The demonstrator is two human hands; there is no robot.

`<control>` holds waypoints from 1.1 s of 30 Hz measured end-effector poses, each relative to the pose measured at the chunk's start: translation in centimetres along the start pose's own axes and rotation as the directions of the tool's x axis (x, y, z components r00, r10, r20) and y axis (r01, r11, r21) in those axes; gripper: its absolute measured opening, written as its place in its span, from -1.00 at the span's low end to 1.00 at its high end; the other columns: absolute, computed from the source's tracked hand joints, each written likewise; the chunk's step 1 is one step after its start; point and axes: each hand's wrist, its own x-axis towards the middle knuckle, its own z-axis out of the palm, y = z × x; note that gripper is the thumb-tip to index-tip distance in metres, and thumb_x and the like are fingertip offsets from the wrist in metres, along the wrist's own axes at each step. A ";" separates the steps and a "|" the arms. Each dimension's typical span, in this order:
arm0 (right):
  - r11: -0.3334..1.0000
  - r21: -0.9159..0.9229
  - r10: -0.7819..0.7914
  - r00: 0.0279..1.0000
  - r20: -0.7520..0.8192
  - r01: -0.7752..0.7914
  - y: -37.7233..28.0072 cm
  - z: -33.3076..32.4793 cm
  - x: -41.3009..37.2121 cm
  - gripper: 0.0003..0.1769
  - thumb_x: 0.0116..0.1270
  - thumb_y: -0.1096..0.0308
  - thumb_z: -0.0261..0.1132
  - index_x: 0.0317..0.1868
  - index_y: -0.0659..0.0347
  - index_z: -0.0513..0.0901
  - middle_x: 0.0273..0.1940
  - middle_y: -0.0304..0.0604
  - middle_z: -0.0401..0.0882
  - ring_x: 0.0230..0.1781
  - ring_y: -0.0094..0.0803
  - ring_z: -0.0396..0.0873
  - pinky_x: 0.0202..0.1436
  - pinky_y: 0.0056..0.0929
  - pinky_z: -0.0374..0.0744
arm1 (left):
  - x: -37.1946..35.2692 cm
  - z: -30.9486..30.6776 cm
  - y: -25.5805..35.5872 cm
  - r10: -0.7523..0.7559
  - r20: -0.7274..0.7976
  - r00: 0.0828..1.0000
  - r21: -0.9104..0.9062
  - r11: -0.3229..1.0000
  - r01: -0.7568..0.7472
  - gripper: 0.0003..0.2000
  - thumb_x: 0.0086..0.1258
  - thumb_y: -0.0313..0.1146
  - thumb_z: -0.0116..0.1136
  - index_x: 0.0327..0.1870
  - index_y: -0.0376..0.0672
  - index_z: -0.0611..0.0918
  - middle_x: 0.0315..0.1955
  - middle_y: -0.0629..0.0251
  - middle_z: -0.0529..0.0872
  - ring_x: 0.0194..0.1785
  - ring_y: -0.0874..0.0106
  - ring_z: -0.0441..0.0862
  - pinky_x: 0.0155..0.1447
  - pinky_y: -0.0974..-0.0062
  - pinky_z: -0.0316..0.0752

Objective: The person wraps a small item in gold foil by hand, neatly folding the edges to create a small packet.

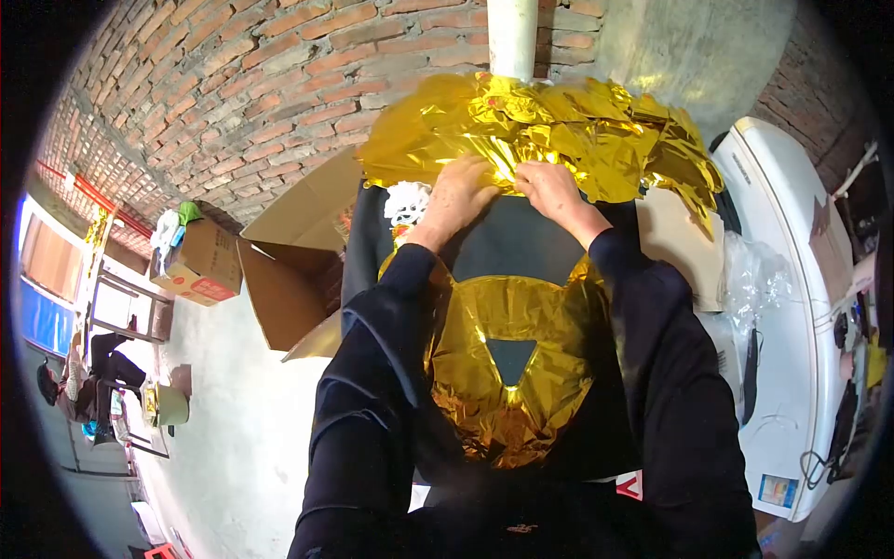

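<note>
A crumpled heap of shiny gold foil [540, 121] lies across the far end of a dark, flat surface [517, 238]. My left hand [458, 197] is at its near edge, fingers curled onto the foil. Close beside it, my right hand [557, 194] grips the same edge, its fingertips partly hidden in the folds. Nearer to me, a rounded gold foil piece [466, 326] with a dark trapezoid-shaped opening in its middle lies between my forearms. Some white, lacy-looking material [407, 202] sits by my left wrist.
An open cardboard box [289, 293] stands at the left, with a closed carton [200, 264] farther off. At the right are a white appliance [782, 410] and clear plastic wrap [752, 275]. A brick wall [307, 65] and a pale pipe [512, 37] rise behind. Another person [93, 373] sits far left.
</note>
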 end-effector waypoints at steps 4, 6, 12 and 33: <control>0.996 -0.025 0.093 0.988 0.121 -0.091 0.2 -0.5 1.5 -0.77 0.44 0.20 0.29 -0.16 0.20 0.66 -0.19 0.08 0.73 -0.10 0.17 0.69 -0.03 0.11 0.62 | -1.0 1.5 -0.8 -0.112 -0.002 0.994 -0.047 0.993 0.112 -0.68 0.36 -0.27 0.40 0.06 -0.19 0.75 0.03 0.03 0.75 0.17 0.00 0.66 0.27 0.14 0.56; 0.986 -0.042 0.168 0.961 0.220 -0.163 0.1 -1.2 2.4 -0.72 0.48 0.15 0.24 -0.11 0.21 0.68 -0.11 0.13 0.75 -0.05 0.18 0.69 0.02 0.14 0.61 | -1.3 2.0 -1.2 -0.116 -0.008 0.993 -0.050 0.992 0.115 -0.71 0.37 -0.26 0.39 0.03 -0.19 0.76 -0.01 0.05 0.76 0.13 0.01 0.68 0.23 0.14 0.57; 0.927 0.188 0.240 0.899 0.366 -0.324 -0.8 -4.3 4.4 -0.62 0.51 0.07 0.23 -0.03 0.26 0.67 -0.03 0.21 0.76 0.02 0.17 0.70 0.13 0.05 0.61 | -0.7 1.2 -0.9 -0.291 0.081 0.953 -0.097 0.950 0.298 -0.75 0.51 -0.29 0.28 0.04 -0.26 0.78 0.10 0.04 0.80 0.23 0.09 0.71 0.34 0.25 0.55; 0.977 0.134 0.141 0.973 0.180 -0.166 1.3 -2.6 1.7 -0.74 0.27 0.24 0.48 -0.20 0.23 0.65 -0.20 0.13 0.69 -0.11 0.15 0.67 -0.04 -0.01 0.59 | -0.8 1.9 -0.5 -0.241 -0.083 0.967 -0.160 0.961 0.225 -0.73 0.45 -0.23 0.30 0.01 -0.20 0.79 -0.09 0.03 0.79 0.02 -0.03 0.70 0.15 0.09 0.57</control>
